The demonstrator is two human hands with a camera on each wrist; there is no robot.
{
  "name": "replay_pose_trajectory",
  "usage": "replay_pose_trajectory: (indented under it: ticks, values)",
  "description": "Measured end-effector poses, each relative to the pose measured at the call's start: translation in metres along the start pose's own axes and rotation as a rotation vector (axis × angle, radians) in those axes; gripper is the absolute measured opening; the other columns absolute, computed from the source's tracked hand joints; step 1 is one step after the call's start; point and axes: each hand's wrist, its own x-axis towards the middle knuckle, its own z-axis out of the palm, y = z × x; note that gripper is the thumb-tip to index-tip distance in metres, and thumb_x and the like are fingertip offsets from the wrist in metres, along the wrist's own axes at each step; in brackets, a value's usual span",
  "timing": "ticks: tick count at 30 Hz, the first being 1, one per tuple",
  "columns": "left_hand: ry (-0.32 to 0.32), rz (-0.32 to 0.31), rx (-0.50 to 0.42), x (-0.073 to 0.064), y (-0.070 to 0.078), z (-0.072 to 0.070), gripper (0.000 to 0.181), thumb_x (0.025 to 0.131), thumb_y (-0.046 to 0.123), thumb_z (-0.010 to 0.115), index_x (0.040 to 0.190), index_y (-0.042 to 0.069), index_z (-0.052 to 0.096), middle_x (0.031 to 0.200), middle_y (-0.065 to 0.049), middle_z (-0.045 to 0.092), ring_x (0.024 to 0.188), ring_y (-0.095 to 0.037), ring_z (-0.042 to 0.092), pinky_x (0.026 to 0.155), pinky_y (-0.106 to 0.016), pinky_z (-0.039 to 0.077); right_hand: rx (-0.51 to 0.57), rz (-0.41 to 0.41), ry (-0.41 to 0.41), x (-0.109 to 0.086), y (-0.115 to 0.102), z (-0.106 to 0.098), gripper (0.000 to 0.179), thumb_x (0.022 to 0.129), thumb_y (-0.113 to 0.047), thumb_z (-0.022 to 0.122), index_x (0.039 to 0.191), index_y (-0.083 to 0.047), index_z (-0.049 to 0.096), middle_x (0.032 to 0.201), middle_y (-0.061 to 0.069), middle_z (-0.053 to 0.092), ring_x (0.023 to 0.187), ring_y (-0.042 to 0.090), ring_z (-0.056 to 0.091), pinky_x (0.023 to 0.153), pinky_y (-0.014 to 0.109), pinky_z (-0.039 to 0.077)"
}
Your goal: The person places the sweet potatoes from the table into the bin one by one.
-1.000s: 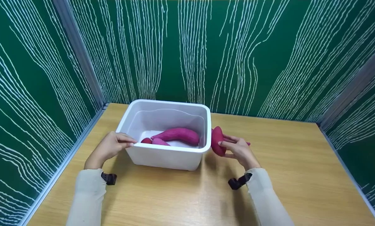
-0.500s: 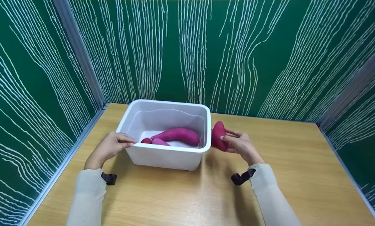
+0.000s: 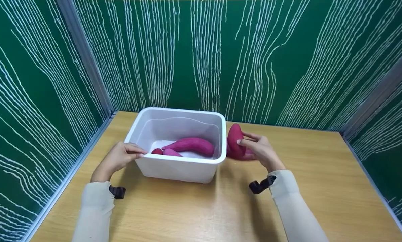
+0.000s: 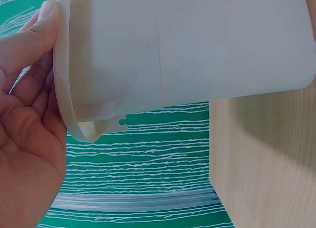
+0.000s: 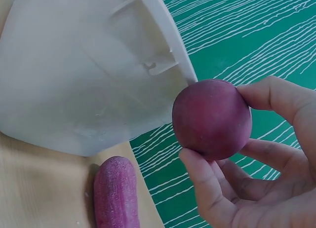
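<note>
Currently, my left hand (image 3: 122,155): pinching the white bin (image 3: 175,170) by its rim.
My right hand (image 3: 262,149): gripping a reddish vegetable (image 3: 235,137).
Table (image 3: 187,208): purple vegetable (image 5: 117,194) beside the bin.

In the head view, the front wall of the white rectangular plastic bin (image 3: 175,170) hid the lower parts of a rounded red object (image 3: 157,151) and a tapered pink object (image 3: 171,152); a smooth red oblong object (image 3: 235,139) partly hid a long purple object (image 5: 117,193), cropped below in the right wrist view.
</note>
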Motion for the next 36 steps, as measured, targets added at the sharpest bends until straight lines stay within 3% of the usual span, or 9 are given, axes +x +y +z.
replay_pose_trajectory:
  ticks: [8,16,22,36]
  values:
    - [0.002,-0.007,-0.004,0.000,0.000,0.000,0.019,0.087,0.004,0.068,0.103,0.010,0.076,0.113,-0.013,0.071,0.114,-0.033,0.054,0.103,-0.054,0.042,-0.048,-0.020,0.020,0.000,-0.012,0.003,0.066,0.089,-0.021,0.067,0.148,-0.017,0.038,0.145,0.015,0.044,0.119,0.030,0.055,0.093,0.033,0.053]
    - [0.010,0.012,0.004,0.000,-0.002,0.001,0.018,0.086,0.004,0.069,0.101,0.011,0.077,0.110,-0.012,0.072,0.111,-0.031,0.055,0.100,-0.051,0.046,0.004,-0.085,-0.015,0.000,-0.022,0.010,0.064,0.089,-0.017,0.066,0.147,-0.012,0.039,0.140,0.017,0.047,0.110,0.023,0.055,0.086,0.032,0.056]
    - [0.020,0.040,0.016,0.000,-0.004,0.002,0.017,0.086,0.004,0.069,0.100,0.010,0.077,0.107,-0.011,0.073,0.108,-0.030,0.056,0.099,-0.051,0.046,-0.005,-0.109,-0.028,-0.001,-0.029,0.017,0.064,0.089,-0.016,0.066,0.147,-0.011,0.040,0.143,0.015,0.047,0.116,0.026,0.053,0.089,0.036,0.055]
    - [0.002,-0.015,-0.021,0.000,-0.002,0.002,0.019,0.087,0.005,0.068,0.103,0.011,0.077,0.113,-0.012,0.071,0.115,-0.034,0.053,0.103,-0.055,0.042,-0.053,-0.104,-0.041,-0.002,-0.043,0.034,0.066,0.085,-0.020,0.072,0.144,-0.014,0.044,0.140,0.012,0.051,0.120,0.030,0.053,0.089,0.037,0.055]
